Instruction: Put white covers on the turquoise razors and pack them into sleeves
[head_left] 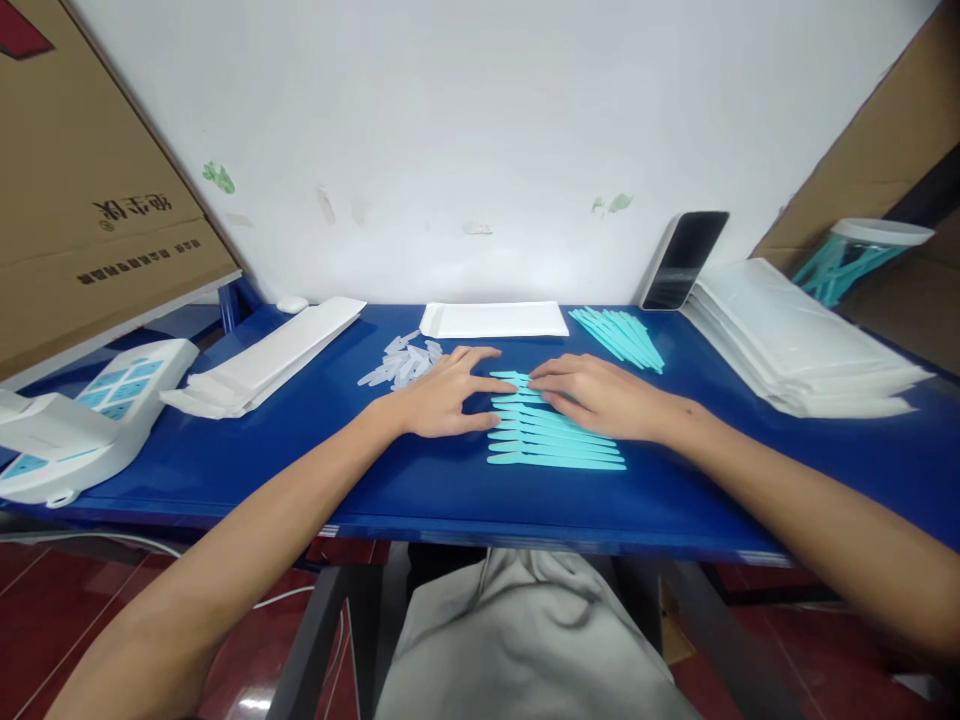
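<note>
Grey cloth point(525, 640) on the lap sits closest to my view, below the front edge of the blue table point(225, 460). Both forearms reach over that edge toward a row of teal sticks point(555, 450) laid side by side at the middle of the tabletop. I see the left hand point(442, 395) lying flat with its fingers spread, gripping nothing, fingertips touching the left ends of the upper sticks. The right hand point(600, 398) rests palm down across the upper sticks of the row, fingers loose and unclenched, its tips meeting the left hand's at the topmost stick. Just behind the left hand lies a pile of clear caps point(401, 365). Farther back I make out a white envelope point(493, 320), a loose heap of teal sticks point(619, 335) and a phone point(684, 258) leaning on the wall.
</note>
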